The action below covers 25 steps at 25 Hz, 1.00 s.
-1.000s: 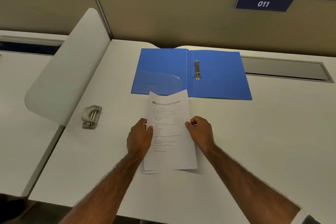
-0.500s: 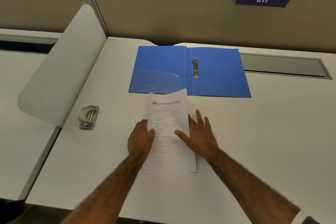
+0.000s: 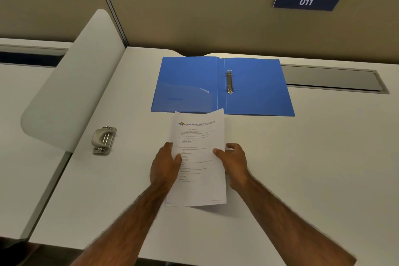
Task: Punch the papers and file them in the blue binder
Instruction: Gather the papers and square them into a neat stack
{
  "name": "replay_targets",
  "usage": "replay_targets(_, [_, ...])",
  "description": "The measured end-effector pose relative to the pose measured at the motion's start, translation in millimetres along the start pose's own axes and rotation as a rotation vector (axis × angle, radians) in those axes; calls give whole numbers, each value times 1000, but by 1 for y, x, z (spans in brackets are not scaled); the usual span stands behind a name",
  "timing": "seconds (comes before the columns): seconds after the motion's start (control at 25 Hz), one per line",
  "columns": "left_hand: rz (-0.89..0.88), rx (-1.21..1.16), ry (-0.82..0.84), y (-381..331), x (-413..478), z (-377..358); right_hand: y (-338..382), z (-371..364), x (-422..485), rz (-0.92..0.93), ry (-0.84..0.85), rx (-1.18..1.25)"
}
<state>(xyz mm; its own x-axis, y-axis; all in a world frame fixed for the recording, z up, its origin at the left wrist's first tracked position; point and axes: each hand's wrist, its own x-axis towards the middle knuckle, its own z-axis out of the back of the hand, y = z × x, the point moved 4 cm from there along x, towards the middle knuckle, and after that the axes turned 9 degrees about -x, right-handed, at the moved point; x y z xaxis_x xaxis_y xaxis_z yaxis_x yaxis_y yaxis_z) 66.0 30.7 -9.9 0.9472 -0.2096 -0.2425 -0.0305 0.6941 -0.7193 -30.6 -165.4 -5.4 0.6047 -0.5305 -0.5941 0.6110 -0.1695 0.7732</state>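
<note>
- Papers (image 3: 198, 157): a thin stack of printed sheets held over the middle of the table (image 3: 313, 168), towards its near edge. The long axis runs from the near edge to the far edge, header end away from the person. The lower sheets show slightly out of line at the near end.
- Left grip (image 3: 165, 165): holding the stack at its left long edge, thumb on top and fingers hidden beneath.
- Right grip (image 3: 234, 165): holding the stack at its right long edge, thumb on the top sheet and fingers curled behind.
- Hole punch (image 3: 104, 140): stands on the table towards the left edge, well apart from the papers and untouched. It lies to the left of the left grip and a little farther off, so the left grip is plainly the nearer.
- Blue binder (image 3: 259, 88): lies open and flat towards the far edge, with the ring mechanism (image 3: 229, 81) just right of the spine. The far end of the papers reaches the binder's near edge in this view (contact cannot be confirmed).
- Assessment: the sheets are apparently being squared, and nothing looks punched yet. The coming move turns on the punch lying leftward, facing the stack's left long edge. That is probably the edge to punch, given how the rings run.
- Risk: unaligned sheets would likely give holes that do not match.
</note>
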Motion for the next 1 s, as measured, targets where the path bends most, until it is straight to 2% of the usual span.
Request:
replay_targets(0.08, [9, -19, 9, 2, -2, -1, 2, -1, -2, 23, 82, -30])
replay_targets(0.16, [10, -52, -11, 1, -5, 0, 7, 8, -5, 60, 96, -33])
replay_targets(0.28, [65, -401, -53, -14, -7, 11, 22, 34, -10, 99, 110, 43])
replay_targets(0.36, [97, -712, 94, -37, -5, 15, 35, 53, -14, 147, 142, 92])
replay_targets(0.44, [69, -883, 282, -64, -2, 17, 50, 67, -21, 208, 178, 147])
replay_targets(0.52, [7, -929, 339, -96, -4, 23, 67, 78, -29, 279, 201, 191])
replay_targets(0.6, [-85, -927, 328, -128, -10, 29, 84, 87, -36, 366, 184, 217])
replay_targets(0.76, [-279, -906, 278, -173, -24, 39, 119, 110, -50, 595, 41, 210])
replay_targets(0.84, [-320, -911, 249, -178, -26, 39, 127, 119, -54, 670, 10, 166])
replay_targets(1.0, [-231, -850, 269, -167, -29, 20, 104, 125, -45, 581, -28, 117])
